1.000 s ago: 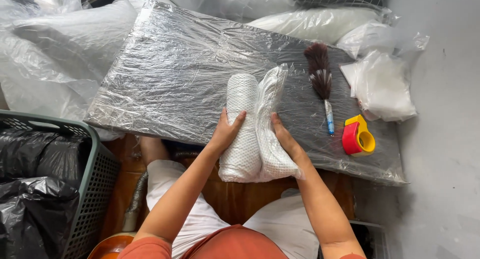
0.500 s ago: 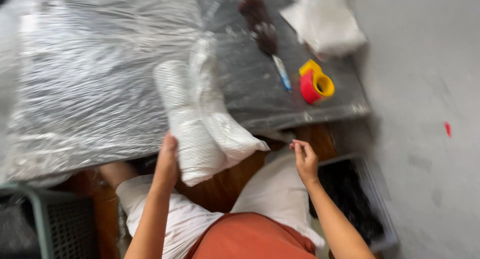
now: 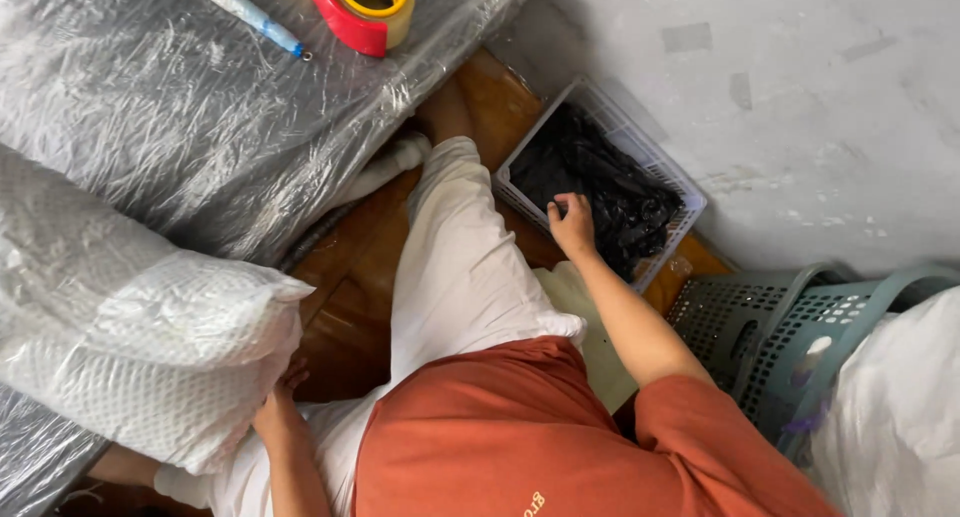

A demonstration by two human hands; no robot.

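Right hand (image 3: 572,224) reaching down into a white slatted basket (image 3: 672,182) on the floor beside the right leg; fingers curled onto the dark contents, seemingly pinching a piece, though the actual hold is hidden among the folds. Basket contents: a loose heap of black items (image 3: 610,192), glossy and crumpled, possibly plastic or fabric — kind not determinable from this angle. Basket filled across most of its floor, heap below the rim.

Left hand (image 3: 278,409) low at the table edge, pressed against the underside of a white mesh-wrapped bundle (image 3: 130,327); fingers mostly hidden behind the bundle, so grip cannot be told. Bundle lying on the plastic-wrapped table (image 3: 160,107), its near end overhanging the edge above the lap.

On the table, far corner: red and yellow tape dispenser (image 3: 362,5), and just beside it a blue-tipped handle (image 3: 250,12), both partly cut off by the frame top.

Further right on the floor: grey-green perforated laundry basket (image 3: 770,327), close to the white basket; inside mostly in shadow, contents not visible. White bag (image 3: 900,417) resting against its right side.

Wooden floor (image 3: 350,287) visible under the table, grey wall (image 3: 800,87) behind the baskets.
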